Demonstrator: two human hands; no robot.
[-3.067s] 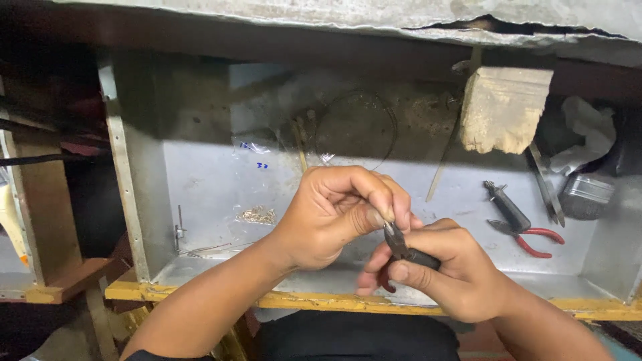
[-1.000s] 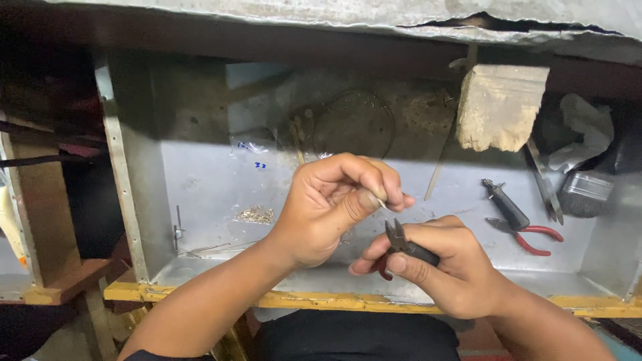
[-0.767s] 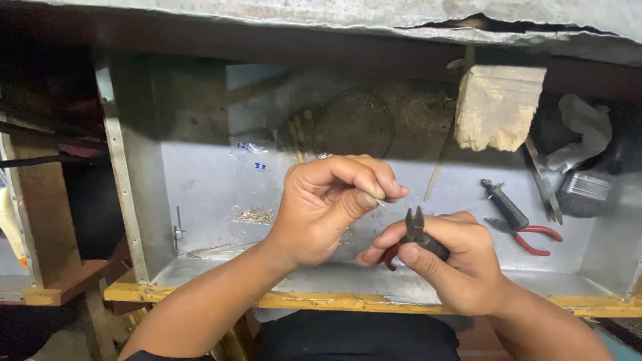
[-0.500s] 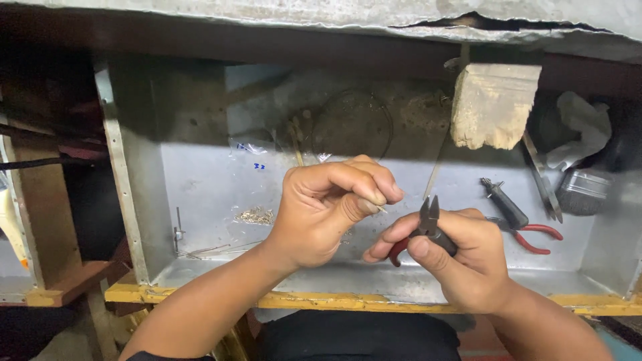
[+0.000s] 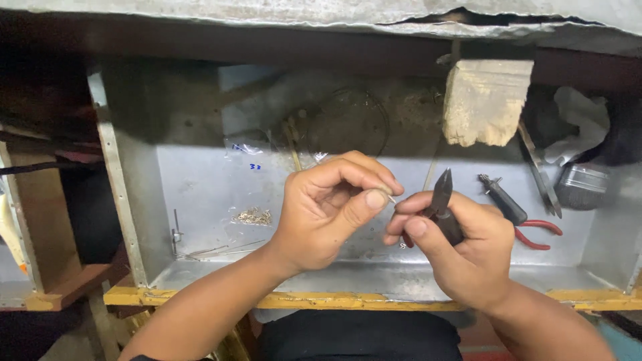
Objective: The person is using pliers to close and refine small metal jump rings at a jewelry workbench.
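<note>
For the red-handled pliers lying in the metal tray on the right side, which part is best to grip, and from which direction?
Grip the red-handled pliers by the two red handles at the lower right, coming from above. The handles spread apart and lie flat on the metal tray, free of other things, while the dark jaw end points up-left toward the right hand. A hand closing over both handles would probably lift them cleanly.

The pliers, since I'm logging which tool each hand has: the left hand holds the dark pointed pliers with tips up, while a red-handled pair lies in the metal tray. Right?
Not quite. The head view shows the right hand holding the dark pointed pliers, tips up; the left hand pinches something tiny. The red-handled pair does lie in the metal tray.
</note>
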